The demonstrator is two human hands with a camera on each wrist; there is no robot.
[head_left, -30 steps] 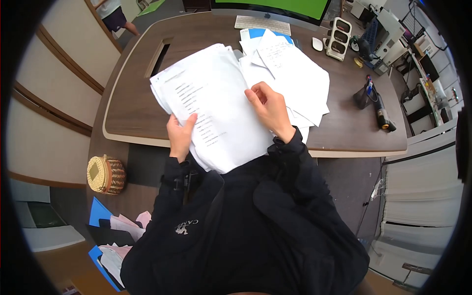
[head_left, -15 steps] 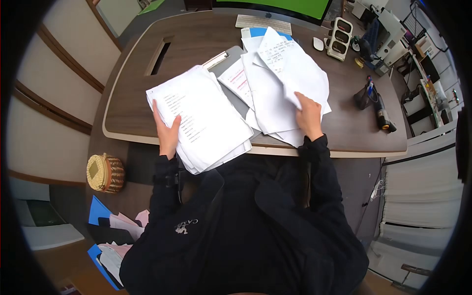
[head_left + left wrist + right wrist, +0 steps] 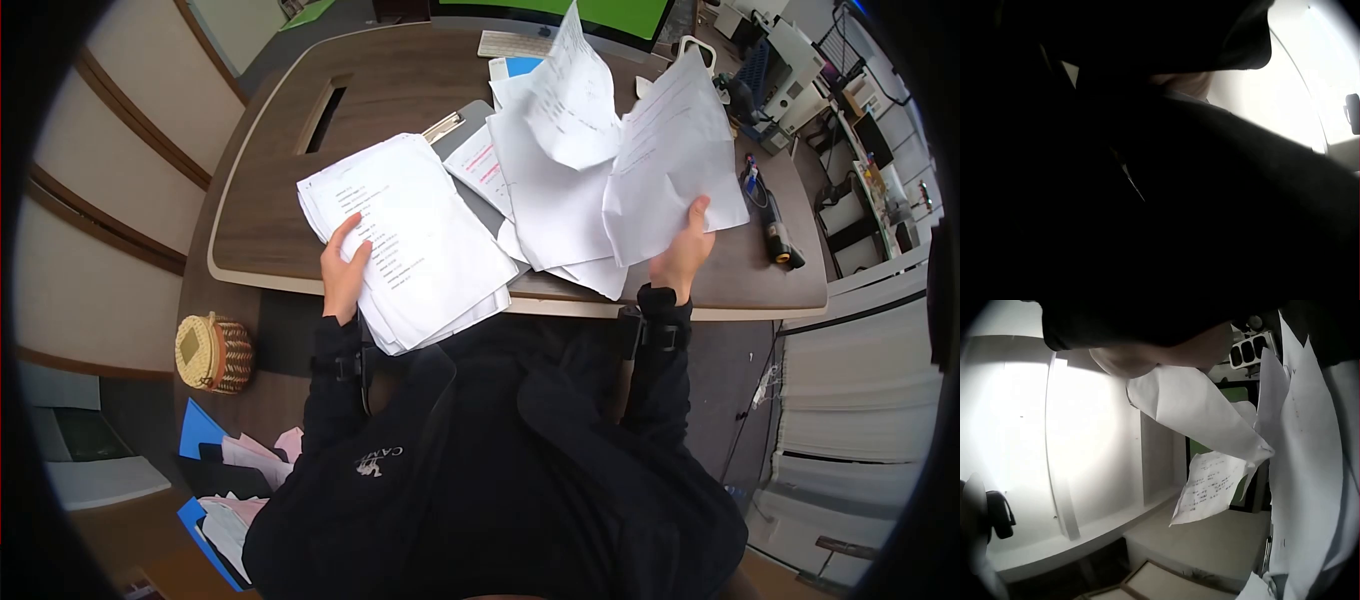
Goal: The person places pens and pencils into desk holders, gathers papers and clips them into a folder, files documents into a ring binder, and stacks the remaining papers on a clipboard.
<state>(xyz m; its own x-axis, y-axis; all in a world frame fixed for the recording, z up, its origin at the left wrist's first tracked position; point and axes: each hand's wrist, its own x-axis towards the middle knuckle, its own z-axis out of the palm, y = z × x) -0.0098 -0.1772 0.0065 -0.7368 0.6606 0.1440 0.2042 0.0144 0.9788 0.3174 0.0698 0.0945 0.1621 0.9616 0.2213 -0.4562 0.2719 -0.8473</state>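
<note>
In the head view the left hand [image 3: 345, 270] holds the left edge of a thick stack of printed sheets [image 3: 430, 250], thumb on top. The right hand [image 3: 682, 258] pinches the lower right of a raised sheet [image 3: 670, 150], its thumb on the near face. Another sheet with writing [image 3: 575, 95] stands up, bent, to the left of it. Under these lie more white sheets [image 3: 555, 215] and a page with red print [image 3: 482, 165] on a grey clipboard [image 3: 470, 122]. The right wrist view shows the lifted paper [image 3: 1191, 403] beside the right hand [image 3: 1166, 353]. Darkness covers most of the left wrist view.
A keyboard [image 3: 500, 43] and monitor [image 3: 600, 12] are at the desk's back. At the right are a white three-slot holder [image 3: 706, 50], partly hidden, and a black-and-yellow tool [image 3: 777, 235]. A woven basket [image 3: 215, 353] and folders [image 3: 203, 432] are at the left.
The right hand has moved off the printed stack to the right-hand papers and raised a sheet up and rightward. The stack has shifted left and down with the left hand, uncovering the clipboard.
</note>
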